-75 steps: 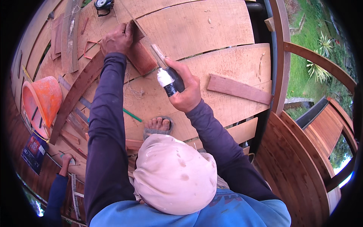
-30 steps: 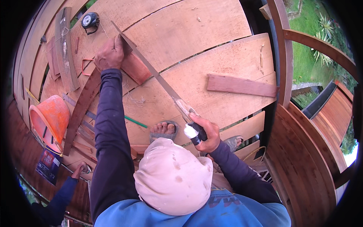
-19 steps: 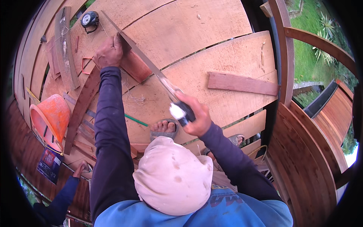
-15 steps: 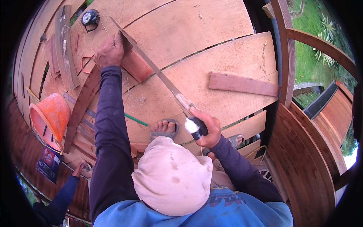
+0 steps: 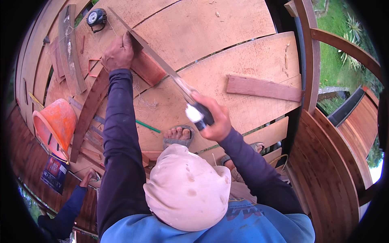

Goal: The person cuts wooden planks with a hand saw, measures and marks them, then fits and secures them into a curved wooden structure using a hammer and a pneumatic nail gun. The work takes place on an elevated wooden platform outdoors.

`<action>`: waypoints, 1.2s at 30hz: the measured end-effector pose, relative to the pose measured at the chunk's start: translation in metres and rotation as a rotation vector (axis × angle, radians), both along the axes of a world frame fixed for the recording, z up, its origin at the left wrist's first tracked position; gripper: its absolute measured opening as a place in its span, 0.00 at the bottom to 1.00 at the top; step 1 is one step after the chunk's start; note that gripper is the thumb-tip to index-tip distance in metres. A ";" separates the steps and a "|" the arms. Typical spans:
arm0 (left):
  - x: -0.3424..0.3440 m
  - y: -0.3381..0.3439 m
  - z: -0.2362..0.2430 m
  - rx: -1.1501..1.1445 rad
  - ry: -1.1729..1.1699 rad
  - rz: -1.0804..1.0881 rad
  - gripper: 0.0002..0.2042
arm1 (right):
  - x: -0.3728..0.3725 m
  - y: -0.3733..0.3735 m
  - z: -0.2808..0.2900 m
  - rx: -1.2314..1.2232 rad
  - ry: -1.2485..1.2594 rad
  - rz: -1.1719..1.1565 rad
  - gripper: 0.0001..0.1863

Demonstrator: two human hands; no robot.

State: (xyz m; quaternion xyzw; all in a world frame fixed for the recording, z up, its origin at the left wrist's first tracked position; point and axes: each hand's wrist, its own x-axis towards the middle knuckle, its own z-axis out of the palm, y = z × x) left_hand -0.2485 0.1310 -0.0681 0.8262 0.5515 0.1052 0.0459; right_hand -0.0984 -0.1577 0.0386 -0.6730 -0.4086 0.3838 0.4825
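My right hand (image 5: 216,119) grips the black and white handle of a handsaw. The long saw blade (image 5: 156,54) slants up to the far left, across the edge of a reddish-brown wooden board (image 5: 149,69). On that board, at the far left, my left hand (image 5: 117,53) is closed over its end, thumb up close to the blade. Its fingers are partly hidden. Just left of my left hand lies a small red square frame (image 5: 94,68). A long dark wooden strip (image 5: 90,111) runs from below that hand toward the near left.
An orange bucket (image 5: 60,121) stands at left, beside a dark printed packet (image 5: 54,174). A round black gauge-like object (image 5: 96,18) sits far left. A loose board (image 5: 263,87) lies right. Gaps split the pale planks. Another person's dark sleeve or trouser leg (image 5: 71,208) shows near left.
My right hand has pushed the handsaw forward and to the left, so its tip reaches further past the board. My left hand stays in place on the board.
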 end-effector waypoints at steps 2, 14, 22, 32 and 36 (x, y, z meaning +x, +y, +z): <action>0.001 0.001 -0.002 -0.008 0.010 -0.001 0.24 | 0.001 0.055 -0.013 -0.009 0.028 0.057 0.34; -0.001 0.001 -0.005 -0.007 -0.009 0.006 0.25 | -0.001 0.023 -0.008 -0.009 0.040 0.005 0.33; -0.004 0.002 0.002 -0.038 0.041 0.024 0.26 | 0.007 -0.056 0.019 -0.035 -0.036 0.064 0.30; 0.000 0.003 -0.001 -0.015 0.053 0.033 0.26 | -0.004 0.012 -0.009 -0.033 0.049 0.037 0.35; -0.001 0.001 0.004 -0.007 -0.020 0.029 0.26 | 0.005 -0.079 0.010 -0.047 -0.006 0.072 0.33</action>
